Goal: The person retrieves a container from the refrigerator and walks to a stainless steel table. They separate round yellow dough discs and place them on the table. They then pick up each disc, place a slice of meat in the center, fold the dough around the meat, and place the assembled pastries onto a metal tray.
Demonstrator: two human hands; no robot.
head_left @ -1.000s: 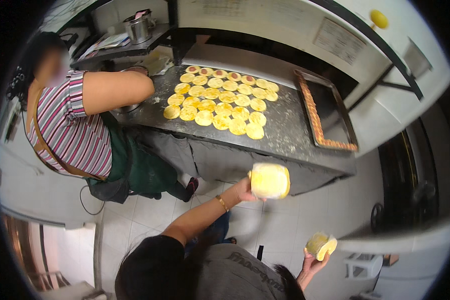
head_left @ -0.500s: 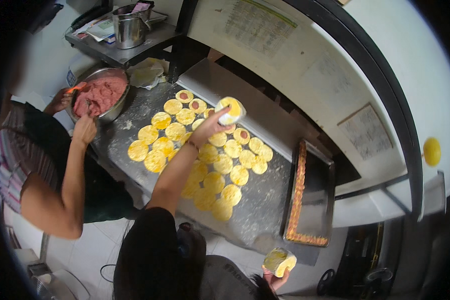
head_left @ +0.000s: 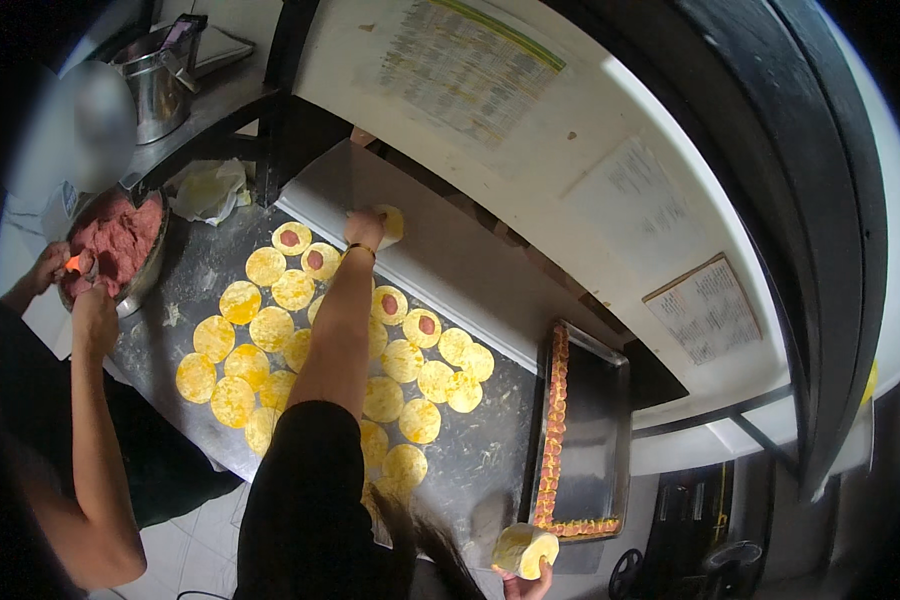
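My left hand (head_left: pixel 366 230) reaches over the table to the raised ledge at the back. Its fingers are closed on a pale stack of dough wrappers (head_left: pixel 392 226), partly hidden by the hand. Low on the right, my right hand (head_left: pixel 527 586) grips a thick stack of round yellow dough wrappers (head_left: pixel 522 550), held near the table's front edge. Between my arms and beyond, rows of flat yellow dough rounds (head_left: pixel 420 422) lie on the dark table. Several along the far row carry a dab of pink meat filling (head_left: pixel 388 304). My left forearm covers some rounds.
At left, a co-worker's hands (head_left: pixel 88 300) hold an orange-handled utensil over a metal bowl (head_left: pixel 150 275) of pink meat (head_left: pixel 118 240). A metal tray (head_left: pixel 625 430) at right has filled pieces (head_left: pixel 552 430) lined along two sides. A metal pail (head_left: pixel 160 95) stands on the back-left shelf.
My left hand has moved away from me, from above the far row of rounds to the back ledge, still with its wrappers. The whole view has shifted and turned somewhat.
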